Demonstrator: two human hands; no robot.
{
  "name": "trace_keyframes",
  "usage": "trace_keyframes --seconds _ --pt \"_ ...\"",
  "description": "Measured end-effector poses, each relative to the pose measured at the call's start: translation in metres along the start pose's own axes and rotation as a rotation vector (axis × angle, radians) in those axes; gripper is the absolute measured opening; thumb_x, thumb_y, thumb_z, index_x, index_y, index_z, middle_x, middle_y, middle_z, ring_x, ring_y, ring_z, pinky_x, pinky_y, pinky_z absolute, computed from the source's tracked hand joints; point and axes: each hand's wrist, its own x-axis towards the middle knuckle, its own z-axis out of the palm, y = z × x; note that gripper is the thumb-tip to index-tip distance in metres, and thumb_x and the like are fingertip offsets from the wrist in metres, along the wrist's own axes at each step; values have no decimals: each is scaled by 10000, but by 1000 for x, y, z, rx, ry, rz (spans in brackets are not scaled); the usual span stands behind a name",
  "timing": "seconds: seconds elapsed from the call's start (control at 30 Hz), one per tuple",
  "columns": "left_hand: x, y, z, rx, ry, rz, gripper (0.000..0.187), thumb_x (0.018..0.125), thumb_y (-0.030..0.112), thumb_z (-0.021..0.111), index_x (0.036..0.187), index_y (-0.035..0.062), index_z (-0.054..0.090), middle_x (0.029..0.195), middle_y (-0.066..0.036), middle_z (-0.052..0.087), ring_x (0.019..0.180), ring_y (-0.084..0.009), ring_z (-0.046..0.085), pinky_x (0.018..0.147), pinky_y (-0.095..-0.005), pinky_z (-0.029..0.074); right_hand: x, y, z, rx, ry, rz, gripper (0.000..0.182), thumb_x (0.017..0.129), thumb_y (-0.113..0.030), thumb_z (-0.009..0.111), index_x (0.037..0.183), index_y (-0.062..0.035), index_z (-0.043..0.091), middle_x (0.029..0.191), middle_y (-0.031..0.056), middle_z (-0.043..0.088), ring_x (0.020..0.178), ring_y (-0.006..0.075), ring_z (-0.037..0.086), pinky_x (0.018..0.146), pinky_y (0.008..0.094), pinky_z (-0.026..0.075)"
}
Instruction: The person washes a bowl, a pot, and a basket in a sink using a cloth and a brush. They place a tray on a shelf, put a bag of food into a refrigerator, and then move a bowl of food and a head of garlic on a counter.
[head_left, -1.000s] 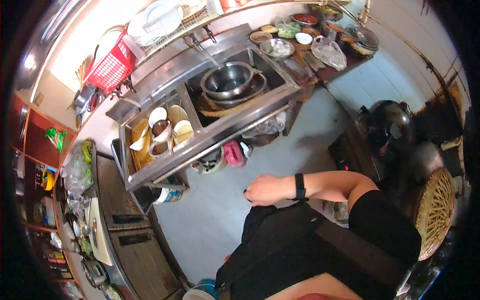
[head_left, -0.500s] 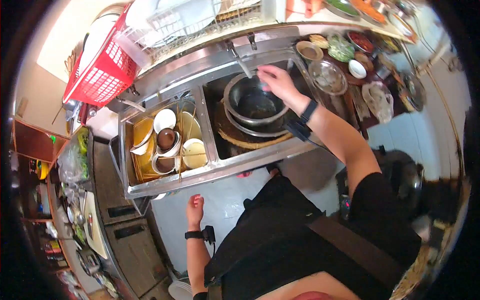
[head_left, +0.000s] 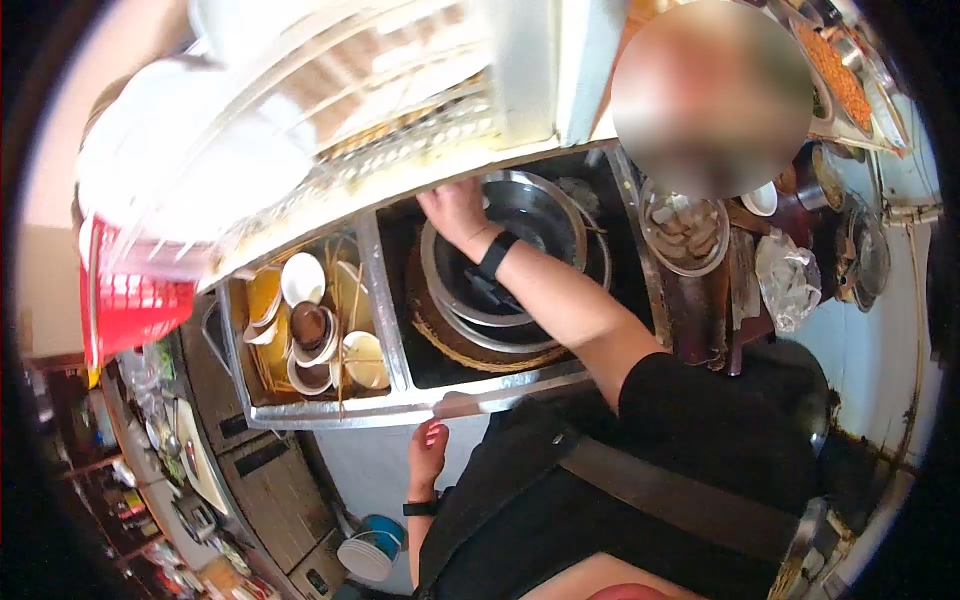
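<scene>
A steel double sink (head_left: 400, 405) runs across the middle of the view, under a white dish rack (head_left: 330, 110) that fills the far left. Its right basin holds a big steel bowl (head_left: 545, 215) nested in a wider steel pan (head_left: 470, 325), both resting on a woven ring (head_left: 480, 358). The left basin (head_left: 235, 350) is crowded with stacked bowls (head_left: 310, 335), a white one on top at the far end and a brown one just below it. A red basket (head_left: 130, 300) hangs at the far left, beside the rack. Right of the sink, a counter carries a steel dish (head_left: 685, 232) of food and a clear bag (head_left: 790, 280). The right hand (head_left: 455, 212) reaches to the far left rim of the bowl, fingers bent over the edge and touching it; whether it truly grips cannot be told. The left hand (head_left: 428, 450) hangs loose just near the sink's front edge, fingers curled in, holding nothing. A stack of white plates (head_left: 365, 555) sits low on the near floor.
</scene>
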Motion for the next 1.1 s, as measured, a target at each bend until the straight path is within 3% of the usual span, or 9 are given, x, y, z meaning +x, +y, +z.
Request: trace_keyframes --seconds 0.2,0.3,0.37,0.5,0.7,0.73,0.83,0.93,1.1 --pt "55 74 22 110 -121 134 265 888 137 630 1109 -9 618 997 -94 672 870 -155 642 738 -283 504 2 17 36 282 186 177 235 826 -111 596 1025 14 607 1016 218 623 996 421 556 883 471 428" --pt "79 103 38 111 -202 221 273 881 134 633 1111 -11 613 978 -109 668 857 -172 651 730 -299 511 6 11 24 709 148 420 299 842 -167 613 1080 12 592 1082 225 612 1052 396 553 917 462 417" --pt "87 112 44 124 -228 274 278 877 133 634 1112 -13 610 968 -119 665 852 -185 656 727 -306 514 6 5 -14 428 -166 214 389 835 -242 644 1124 10 579 1151 233 586 1102 385 539 941 452 413" --pt "91 109 55 144 -270 327 284 862 126 644 1109 -9 607 953 -157 654 843 -234 664 729 -317 532 -20 38 -40 105 -444 456 330 835 -288 633 1015 -13 661 994 214 654 994 369 605 865 429 480" --pt "83 104 48 222 -298 330 297 845 141 668 1100 1 609 967 -159 652 881 -254 665 747 -341 527 -37 68 -15 -5 -401 305 276 835 -223 606 997 -5 651 988 230 642 979 398 593 834 451 482" --pt "81 102 43 225 -297 327 297 845 141 668 1100 1 609 967 -159 652 881 -254 665 747 -341 527 -42 76 -7 180 -298 348 288 833 -209 606 1028 2 633 1022 240 629 995 404 584 848 454 476" --pt "73 89 27 283 -228 281 307 842 149 669 1109 8 611 985 -159 656 905 -260 663 736 -346 518 -49 105 -17 -48 -400 -3 368 832 -184 629 1141 6 565 1226 212 561 1115 378 541 941 418 445" --pt "64 57 12 241 -178 124 308 864 173 648 1124 12 609 1025 -157 660 908 -257 659 739 -343 512 -48 152 -53 149 -478 404 373 840 -243 643 1121 -7 577 1176 187 605 1100 320 566 952 386 441" --pt "50 55 2 186 -89 43 310 853 195 656 1101 11 625 981 -151 672 888 -257 662 769 -341 518 -25 287 -108 -388 -525 595 372 859 -257 608 1130 -5 576 1169 193 608 1079 331 576 932 392 454"
